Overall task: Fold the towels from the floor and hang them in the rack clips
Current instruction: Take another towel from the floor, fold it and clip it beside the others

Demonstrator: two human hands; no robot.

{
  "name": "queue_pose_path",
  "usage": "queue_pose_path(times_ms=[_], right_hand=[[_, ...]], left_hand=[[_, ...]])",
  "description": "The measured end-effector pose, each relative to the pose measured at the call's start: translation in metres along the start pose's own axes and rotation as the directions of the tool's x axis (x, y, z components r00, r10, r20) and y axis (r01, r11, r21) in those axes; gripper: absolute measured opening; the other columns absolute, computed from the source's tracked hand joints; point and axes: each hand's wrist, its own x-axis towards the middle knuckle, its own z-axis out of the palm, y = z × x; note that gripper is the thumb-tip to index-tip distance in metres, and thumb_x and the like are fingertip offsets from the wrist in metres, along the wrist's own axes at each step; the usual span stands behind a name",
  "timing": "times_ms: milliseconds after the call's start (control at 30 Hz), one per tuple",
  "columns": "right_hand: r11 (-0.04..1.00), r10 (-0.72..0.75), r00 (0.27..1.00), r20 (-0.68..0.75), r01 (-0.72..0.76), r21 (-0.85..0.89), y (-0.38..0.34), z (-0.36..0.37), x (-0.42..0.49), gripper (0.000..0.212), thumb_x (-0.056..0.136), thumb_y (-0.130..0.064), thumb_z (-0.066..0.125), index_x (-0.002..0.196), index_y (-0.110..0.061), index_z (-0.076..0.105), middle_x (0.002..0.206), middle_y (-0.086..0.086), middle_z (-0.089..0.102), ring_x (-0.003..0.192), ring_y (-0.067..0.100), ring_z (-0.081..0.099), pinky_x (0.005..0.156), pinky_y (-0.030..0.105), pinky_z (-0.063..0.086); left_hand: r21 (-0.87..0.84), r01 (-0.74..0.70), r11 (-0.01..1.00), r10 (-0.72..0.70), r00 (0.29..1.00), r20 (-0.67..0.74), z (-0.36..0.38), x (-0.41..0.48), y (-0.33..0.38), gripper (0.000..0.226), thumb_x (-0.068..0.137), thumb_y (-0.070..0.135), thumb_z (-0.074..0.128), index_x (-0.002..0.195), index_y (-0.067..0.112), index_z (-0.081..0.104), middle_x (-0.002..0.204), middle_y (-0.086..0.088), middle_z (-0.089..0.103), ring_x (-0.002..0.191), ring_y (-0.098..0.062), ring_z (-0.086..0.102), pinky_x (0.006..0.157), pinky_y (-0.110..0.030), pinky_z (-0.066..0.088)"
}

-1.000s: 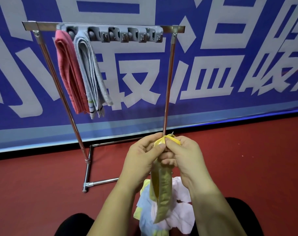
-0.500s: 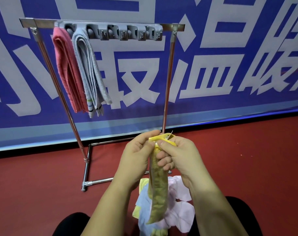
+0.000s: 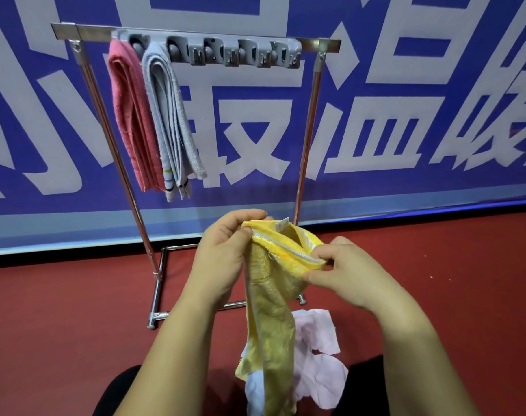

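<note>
While in two hands, one towel

The big blue banner on the wall has very large white Chinese letters. Two of them look like 最 and 温, and a third at the right edge is cut off, so it cannot be read for sure. The small white tag on the yellow towel has marks too tiny to read.
</note>
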Motion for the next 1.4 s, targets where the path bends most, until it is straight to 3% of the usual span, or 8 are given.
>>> queue_pose_path(times_ms=[167, 467, 667, 867, 1000, 1167, 1267, 1400], right_hand=[[0.986, -0.165, 0.986, -0.029, 0.166, 0.022, -0.008, 0.010, 0.002, 0.025, 0.081, -0.020, 0.086, 0.078, -0.032, 0.065, 0.132, -0.015, 0.046, 0.125, 0.010, 0.033, 0.094, -0.004, 0.019], [0.947, -0.235, 0.955, -0.180, 0.266, 0.180, -0.019, 0.006, 0.001, 0.029, 0.080, -0.015, 0.089, 0.073, -0.024, 0.062, 0.127, -0.022, 0.059, 0.127, 0.007, 0.047, 0.101, 0.019, 0.036], [0.978, -0.207, 0.978, 0.038, 0.206, 0.020, -0.012, 0.007, 0.002, 0.016, 0.081, -0.032, 0.089, 0.075, -0.028, 0.075, 0.139, -0.019, 0.052, 0.129, 0.012, 0.038, 0.091, -0.003, 0.027], [0.973, -0.229, 0.962, 0.147, 0.227, 0.034, -0.015, 0.008, -0.002, 0.020, 0.079, -0.036, 0.091, 0.082, -0.020, 0.081, 0.152, -0.027, 0.042, 0.136, 0.003, 0.031, 0.108, 0.024, 0.030], [0.981, -0.193, 0.981, 0.001, 0.193, 0.013, -0.011, 0.002, 0.004, 0.034, 0.076, -0.040, 0.094, 0.072, -0.013, 0.073, 0.140, -0.017, 0.052, 0.130, 0.010, 0.045, 0.105, 0.026, 0.037], [0.957, -0.214, 0.965, -0.152, 0.239, 0.165, -0.020, -0.014, -0.001, 0.025, 0.079, -0.024, 0.093, 0.071, -0.017, 0.070, 0.135, -0.017, 0.053, 0.104, 0.013, 0.061, 0.084, 0.016, 0.045], [0.916, -0.273, 0.954, -0.126, 0.298, 0.271, -0.029, -0.020, -0.002, 0.023, 0.077, -0.032, 0.094, 0.075, -0.025, 0.072, 0.133, -0.022, 0.052, 0.112, 0.018, 0.065, 0.101, 0.034, 0.048], [0.830, -0.355, 0.921, -0.160, 0.389, 0.400, -0.037, -0.027, -0.001, 0.023, 0.070, -0.043, 0.087, 0.076, -0.028, 0.071, 0.129, -0.023, 0.058, 0.120, 0.021, 0.066, 0.106, 0.050, 0.049]], left_hand=[[0.009, 0.009, 1.000, -0.009, 1.000, 0.019, 0.001, 0.002, 0.004, 0.032, 0.106, -0.008, 0.045, 0.119, 0.004, 0.072, 0.114, -0.014, 0.080, 0.098, -0.021, 0.076, 0.083, -0.029, 0.061], [0.011, 0.018, 1.000, -0.018, 1.000, -0.011, -0.001, -0.002, 0.007, 0.032, 0.104, -0.008, 0.045, 0.116, 0.004, 0.072, 0.113, -0.013, 0.081, 0.101, -0.024, 0.077, 0.086, -0.030, 0.061], [-0.021, 0.007, 1.000, -0.008, 1.000, -0.016, -0.001, -0.002, 0.011, 0.032, 0.107, -0.006, 0.043, 0.113, 0.007, 0.072, 0.112, -0.014, 0.081, 0.096, -0.022, 0.076, 0.078, -0.026, 0.060], [-0.018, 0.019, 1.000, -0.019, 1.000, -0.008, -0.001, -0.004, 0.011, 0.034, 0.106, -0.007, 0.042, 0.111, 0.007, 0.072, 0.112, -0.015, 0.081, 0.095, -0.023, 0.076, 0.079, -0.028, 0.061], [-0.008, 0.020, 1.000, -0.021, 0.999, -0.035, -0.007, -0.003, 0.014, 0.035, 0.104, -0.009, 0.041, 0.112, 0.006, 0.072, 0.113, -0.015, 0.080, 0.099, -0.024, 0.076, 0.081, -0.028, 0.061], [-0.010, 0.009, 1.000, -0.010, 0.995, -0.097, -0.015, 0.001, 0.018, 0.036, 0.102, -0.009, 0.044, 0.110, 0.008, 0.074, 0.111, -0.014, 0.080, 0.094, -0.022, 0.074, 0.078, -0.029, 0.060], [-0.010, 0.001, 1.000, -0.002, 0.994, -0.113, -0.017, 0.005, 0.021, 0.036, 0.102, -0.008, 0.044, 0.112, 0.008, 0.075, 0.111, -0.014, 0.080, 0.088, -0.018, 0.072, 0.072, -0.027, 0.058], [0.032, -0.004, 0.999, 0.008, 0.992, -0.124, -0.018, 0.010, 0.026, 0.037, 0.101, -0.004, 0.046, 0.109, 0.014, 0.078, 0.096, -0.010, 0.076, 0.079, -0.021, 0.064, 0.067, -0.032, 0.053]])
